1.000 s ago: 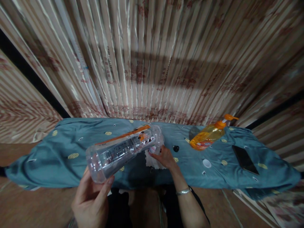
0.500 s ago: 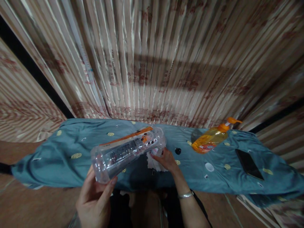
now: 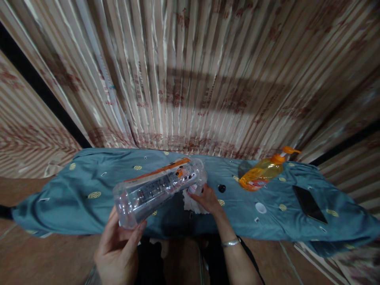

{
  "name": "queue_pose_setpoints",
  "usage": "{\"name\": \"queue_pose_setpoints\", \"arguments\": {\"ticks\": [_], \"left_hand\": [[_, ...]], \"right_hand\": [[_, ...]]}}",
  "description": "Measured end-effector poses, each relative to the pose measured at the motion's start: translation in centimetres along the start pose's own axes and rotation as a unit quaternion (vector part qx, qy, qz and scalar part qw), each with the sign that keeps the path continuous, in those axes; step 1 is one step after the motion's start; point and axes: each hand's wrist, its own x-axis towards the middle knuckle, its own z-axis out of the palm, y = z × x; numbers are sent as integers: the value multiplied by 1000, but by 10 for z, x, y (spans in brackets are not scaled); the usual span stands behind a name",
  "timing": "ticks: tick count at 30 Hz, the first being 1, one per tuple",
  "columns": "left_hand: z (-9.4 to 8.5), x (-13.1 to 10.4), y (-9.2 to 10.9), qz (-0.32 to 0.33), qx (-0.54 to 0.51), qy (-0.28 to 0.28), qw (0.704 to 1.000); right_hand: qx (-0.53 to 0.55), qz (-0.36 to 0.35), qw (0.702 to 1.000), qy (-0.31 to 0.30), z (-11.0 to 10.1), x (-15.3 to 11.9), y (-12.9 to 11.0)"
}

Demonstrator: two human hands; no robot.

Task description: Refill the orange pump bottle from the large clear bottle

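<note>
A large clear plastic bottle (image 3: 157, 192) with an orange and white label is tilted above the cloth, its lower left end gripped by my left hand (image 3: 120, 245). At its upper right end is my right hand (image 3: 208, 200), with a silver bangle on the wrist. The fingers of that hand are closed on a crumpled white cloth or tissue (image 3: 191, 204) beside the bottle. Part of the white piece is hidden by the bottle and fingers.
A teal patterned cloth (image 3: 68, 213) covers the table. To the right are a small black cap (image 3: 221, 188), an orange pump bottle (image 3: 263, 173), a white disc (image 3: 261, 208) and a black phone (image 3: 309, 204). A pleated curtain (image 3: 190, 79) hangs behind.
</note>
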Motion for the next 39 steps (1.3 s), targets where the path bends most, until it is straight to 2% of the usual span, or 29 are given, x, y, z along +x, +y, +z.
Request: {"name": "queue_pose_setpoints", "arguments": {"ticks": [6, 24, 39], "left_hand": [[0, 0, 0, -9, 11, 20, 1000], [0, -1, 2, 8, 15, -19, 1000], [1, -1, 1, 13, 7, -14, 1000]], "right_hand": [[-13, 14, 1000, -9, -2, 0, -3], [-14, 6, 1000, -12, -8, -1, -8], [-31, 31, 999, -15, -10, -1, -14]]}}
